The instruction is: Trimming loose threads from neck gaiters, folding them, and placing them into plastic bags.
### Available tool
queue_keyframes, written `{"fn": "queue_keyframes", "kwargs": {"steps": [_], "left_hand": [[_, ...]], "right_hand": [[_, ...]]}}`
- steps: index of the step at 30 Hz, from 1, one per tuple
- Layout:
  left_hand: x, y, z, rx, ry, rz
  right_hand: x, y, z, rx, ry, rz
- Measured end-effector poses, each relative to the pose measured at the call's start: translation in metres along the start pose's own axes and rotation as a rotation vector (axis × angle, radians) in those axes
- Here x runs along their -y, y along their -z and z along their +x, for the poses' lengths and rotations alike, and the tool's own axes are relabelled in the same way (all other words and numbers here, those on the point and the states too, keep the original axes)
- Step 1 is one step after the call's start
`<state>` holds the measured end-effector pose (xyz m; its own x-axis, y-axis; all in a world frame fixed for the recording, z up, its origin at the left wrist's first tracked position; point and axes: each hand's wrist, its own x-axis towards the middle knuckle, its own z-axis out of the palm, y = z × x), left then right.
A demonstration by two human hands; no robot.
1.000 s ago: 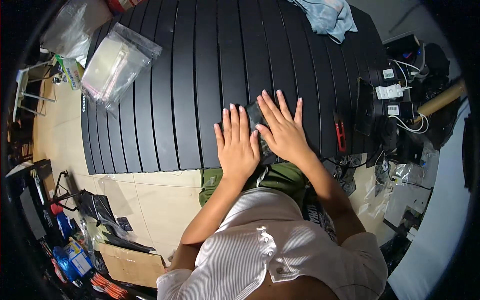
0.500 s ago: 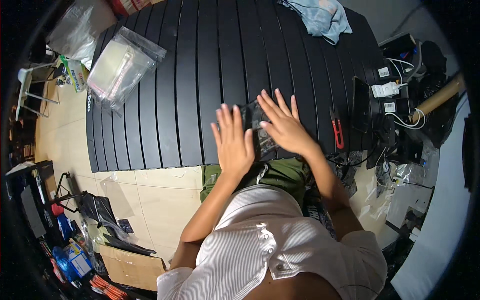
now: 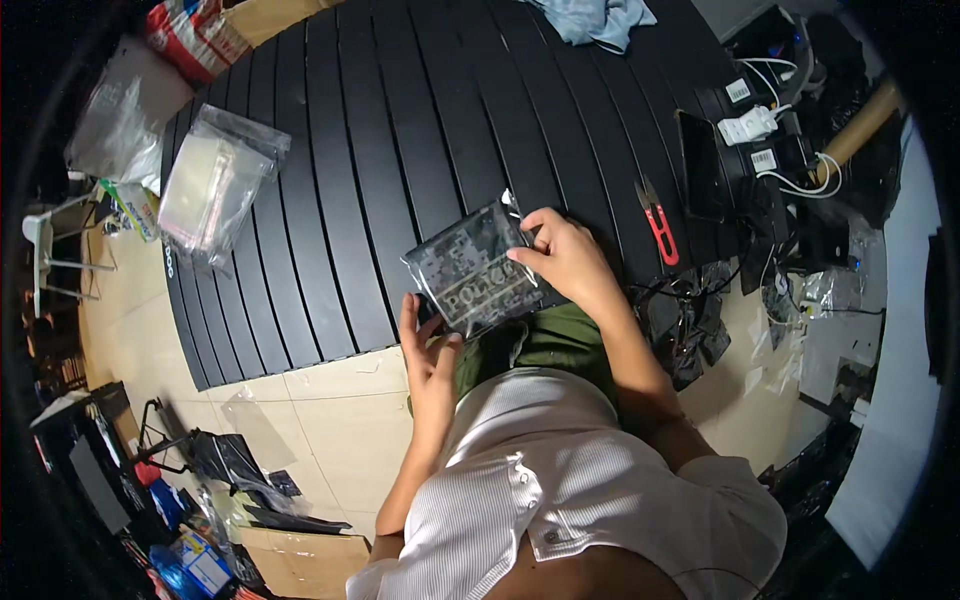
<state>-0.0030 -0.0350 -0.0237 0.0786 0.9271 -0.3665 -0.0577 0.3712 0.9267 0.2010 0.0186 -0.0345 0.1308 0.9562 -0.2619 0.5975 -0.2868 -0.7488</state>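
A flat clear plastic packet (image 3: 470, 262) with a grey digital-camouflage item and pale lettering inside is tilted over the table's near edge. At its lower left corner is my left hand (image 3: 430, 365), thumb on the near side and the other fingers partly behind the plastic. My right hand (image 3: 567, 262) pinches the packet's right edge between thumb and curled fingers. Red-handled thread snips (image 3: 657, 225) lie right of my right hand, blades pointing away from me.
The black slatted table (image 3: 330, 200) carries clear bags (image 3: 215, 190) at the left and a light blue cloth (image 3: 600, 22) at the far edge. On the right are a dark phone-like slab (image 3: 700, 165) and a white plug (image 3: 748, 126) with cables.
Both hands lay flat over the packet before; now they hold it by its edges, and it is turned and more fully in sight. The whole view has shifted slightly.
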Motion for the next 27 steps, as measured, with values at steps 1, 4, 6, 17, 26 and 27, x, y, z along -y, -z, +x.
{"fn": "queue_keyframes", "kwargs": {"steps": [1,4,6,17,26,27], "left_hand": [[-0.001,-0.002,0.0,-0.017,0.016,-0.014],[-0.004,-0.003,0.004,-0.044,0.038,-0.04],[-0.012,-0.003,0.007,-0.041,0.153,-0.315],[-0.024,-0.039,0.029,0.247,0.141,-0.263],[-0.052,-0.115,0.045,0.865,0.001,-0.285],[-0.051,-0.125,0.046,0.906,0.003,-0.272]], "right_hand": [[-0.001,0.0,-0.001,-0.008,-0.004,0.005],[-0.006,-0.003,-0.003,0.064,0.126,0.322],[-0.008,0.002,-0.006,0.134,0.149,0.521],[-0.012,0.056,-0.045,0.379,-0.004,0.972],[-0.088,0.189,-0.168,-0.44,0.461,1.097],[-0.085,0.202,-0.185,-0.486,0.564,1.163]]}}
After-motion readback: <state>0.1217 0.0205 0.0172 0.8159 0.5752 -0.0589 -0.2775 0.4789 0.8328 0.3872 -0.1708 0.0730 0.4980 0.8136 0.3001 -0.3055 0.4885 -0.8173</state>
